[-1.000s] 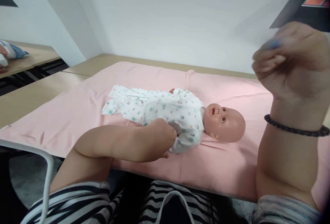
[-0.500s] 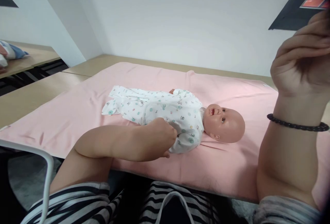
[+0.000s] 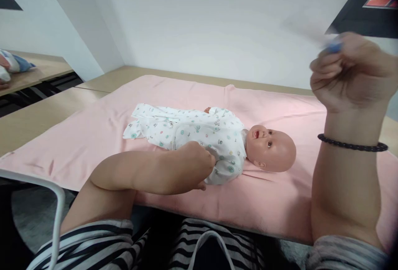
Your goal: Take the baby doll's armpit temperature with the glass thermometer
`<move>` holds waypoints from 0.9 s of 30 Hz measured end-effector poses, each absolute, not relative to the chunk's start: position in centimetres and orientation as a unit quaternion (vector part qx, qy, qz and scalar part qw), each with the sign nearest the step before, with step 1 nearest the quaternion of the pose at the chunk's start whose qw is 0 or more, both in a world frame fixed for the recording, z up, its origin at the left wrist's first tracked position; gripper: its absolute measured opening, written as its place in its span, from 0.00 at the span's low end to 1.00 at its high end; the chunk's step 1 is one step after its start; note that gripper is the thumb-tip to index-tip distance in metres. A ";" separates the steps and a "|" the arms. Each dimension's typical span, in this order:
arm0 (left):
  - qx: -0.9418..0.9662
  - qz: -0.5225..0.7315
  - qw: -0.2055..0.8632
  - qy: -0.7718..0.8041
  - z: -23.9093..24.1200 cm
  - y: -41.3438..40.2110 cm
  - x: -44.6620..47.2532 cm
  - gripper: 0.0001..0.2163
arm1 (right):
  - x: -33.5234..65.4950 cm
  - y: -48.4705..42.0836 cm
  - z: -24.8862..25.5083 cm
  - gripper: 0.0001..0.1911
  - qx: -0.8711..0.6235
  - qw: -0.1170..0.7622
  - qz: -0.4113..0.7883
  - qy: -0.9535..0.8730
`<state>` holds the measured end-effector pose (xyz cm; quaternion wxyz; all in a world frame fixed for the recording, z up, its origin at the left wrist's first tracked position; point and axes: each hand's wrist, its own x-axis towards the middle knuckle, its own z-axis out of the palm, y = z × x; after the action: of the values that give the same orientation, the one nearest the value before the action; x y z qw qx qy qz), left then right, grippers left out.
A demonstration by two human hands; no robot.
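A baby doll (image 3: 270, 147) lies on its back in a white printed onesie (image 3: 195, 129), its head to the right. My left hand (image 3: 195, 164) is closed at the doll's near arm, by the sleeve. Its fingertips are mostly hidden behind the back of the hand. Raised at the right, my right hand (image 3: 351, 71) is curled round a thin stick with a blue end (image 3: 334, 46). A pale, smeared streak extends leftward from that blue end, too blurred to make out its kind.
A pink sheet (image 3: 102, 137) covers most of the wooden table (image 3: 46, 108), which stands against a white wall. A white curved tube (image 3: 59, 212) rises at the lower left. On another table at far left lies a blue and white bundle (image 3: 18, 62).
My right hand has swung left and turned into a fist, bringing the blue-ended stick into view as a blur. My left hand and the doll have hardly moved.
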<state>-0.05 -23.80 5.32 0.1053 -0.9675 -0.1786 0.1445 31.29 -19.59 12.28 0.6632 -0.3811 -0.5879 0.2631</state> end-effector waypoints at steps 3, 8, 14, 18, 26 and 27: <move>-0.966 0.156 0.120 -0.167 6.2 -24.0 -0.2 0.18 | 31.3 -19.9 12.5 0.06 -0.406 0.639 0.218 -0.616; -0.958 0.169 0.126 -0.194 6.7 -24.2 -0.1 0.17 | 32.4 -19.5 12.3 0.09 -0.298 0.683 0.301 -0.595; -0.967 0.155 0.122 -0.162 6.5 -23.6 0.1 0.17 | 34.8 -16.6 10.5 0.07 -0.438 0.578 0.247 -0.642; -0.974 0.131 0.087 -0.164 6.6 -21.9 0.6 0.15 | 37.0 -12.9 7.6 0.12 -0.458 0.575 0.322 -0.597; -0.987 -0.037 -0.002 -0.154 5.3 -15.9 3.4 0.14 | 40.2 -9.3 1.0 0.14 -0.559 0.451 0.425 -0.551; -0.984 -0.063 -0.006 -0.166 4.9 -15.4 3.8 0.13 | 40.5 -9.1 0.2 0.13 -0.566 0.434 0.433 -0.551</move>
<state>3.83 -15.38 4.85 -0.0056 -0.9841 -0.1660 -0.0627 40.49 -9.13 0.25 0.4343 -0.5656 -0.5512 0.4332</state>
